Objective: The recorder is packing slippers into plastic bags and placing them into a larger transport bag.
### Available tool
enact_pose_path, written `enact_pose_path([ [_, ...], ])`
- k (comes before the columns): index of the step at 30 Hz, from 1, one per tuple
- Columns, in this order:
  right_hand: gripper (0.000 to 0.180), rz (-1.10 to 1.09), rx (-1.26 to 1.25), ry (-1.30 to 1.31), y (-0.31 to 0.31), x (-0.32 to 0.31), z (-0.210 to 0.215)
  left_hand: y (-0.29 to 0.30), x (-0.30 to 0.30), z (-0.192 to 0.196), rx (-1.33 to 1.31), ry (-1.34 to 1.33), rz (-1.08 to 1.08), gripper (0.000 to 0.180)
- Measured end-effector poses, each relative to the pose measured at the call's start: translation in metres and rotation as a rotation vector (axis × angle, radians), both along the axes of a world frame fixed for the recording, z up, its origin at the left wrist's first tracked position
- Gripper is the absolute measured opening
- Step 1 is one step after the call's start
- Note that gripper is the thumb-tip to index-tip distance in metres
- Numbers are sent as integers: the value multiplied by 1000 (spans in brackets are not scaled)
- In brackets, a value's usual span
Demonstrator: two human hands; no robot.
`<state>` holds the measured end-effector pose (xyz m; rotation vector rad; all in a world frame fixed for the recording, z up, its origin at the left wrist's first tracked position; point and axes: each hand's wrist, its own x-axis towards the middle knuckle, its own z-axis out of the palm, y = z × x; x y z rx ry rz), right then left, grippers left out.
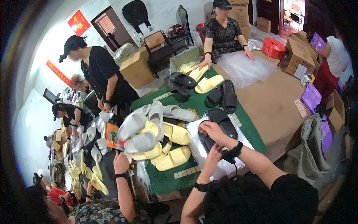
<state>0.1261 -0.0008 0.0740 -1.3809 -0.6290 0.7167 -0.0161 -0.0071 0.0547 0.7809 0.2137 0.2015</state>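
Note:
A pair of black slippers lies side by side in front of me, on a white, shiny stack of plastic bags [194, 159]. The right-hand black slipper [228, 128] rests untouched. Over the left-hand black slipper [206, 140] my right hand [213, 130] reaches in from the right, its fingers curled near the toe end; what they hold, if anything, is hidden. At that slipper's heel end, my left hand [213, 156] has its fingers closed on the edge. Left of the bags lies a heap of yellow slippers [174, 157] and grey slippers [140, 142].
The green mat [248, 136] covers part of the brown table [268, 100]. Across it, a person handles yellow slippers [209, 84] beside black slippers [228, 96] and clear bags [246, 69]. At lower left, another person's hand [121, 163] touches the heap. Red twine [274, 48] and cartons [300, 56] stand at the far right.

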Motion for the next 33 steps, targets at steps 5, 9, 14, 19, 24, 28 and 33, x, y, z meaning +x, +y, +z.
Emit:
enact_pose_path([
  [5,23,-154,57,-69,-2,0,12,-12,16,19,542,283,-275,52],
  [9,17,-200,-42,-805,-21,5,33,-15,21,17,576,291,-354,46],
  [14,13,-281,-91,-1045,-47,15,16,25,32,36,1146,281,-173,29],
  [19,42,674,-175,-262,-79,-17,-12,58,39,55,609,220,514,15],
  [24,60,1222,-402,-100,-62,-59,-38,59,39,19,1434,93,596,8],
  [28,33,751,-832,-712,-68,-5,-96,33,-3,-61,1373,295,212,18],
  [33,42,426,-909,-690,-41,17,-102,7,-65,-139,1958,122,-294,21],
])
